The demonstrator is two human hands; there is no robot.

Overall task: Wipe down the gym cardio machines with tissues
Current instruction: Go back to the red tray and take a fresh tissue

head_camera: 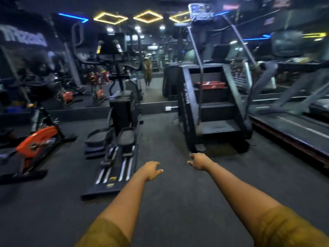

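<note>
The stair climber (213,107) stands ahead of you, with the treadmill (293,125) to its right, the elliptical (122,111) to its left and a red tray (211,85) on its upper step. Your left hand (152,169) and right hand (198,161) reach toward its base, fingers loose, holding nothing.

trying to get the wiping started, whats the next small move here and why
Probably step toward the stair climber and check the red tray on its step for tissues: left hand and right hand are open and hold nothing, touching no machine.
</note>
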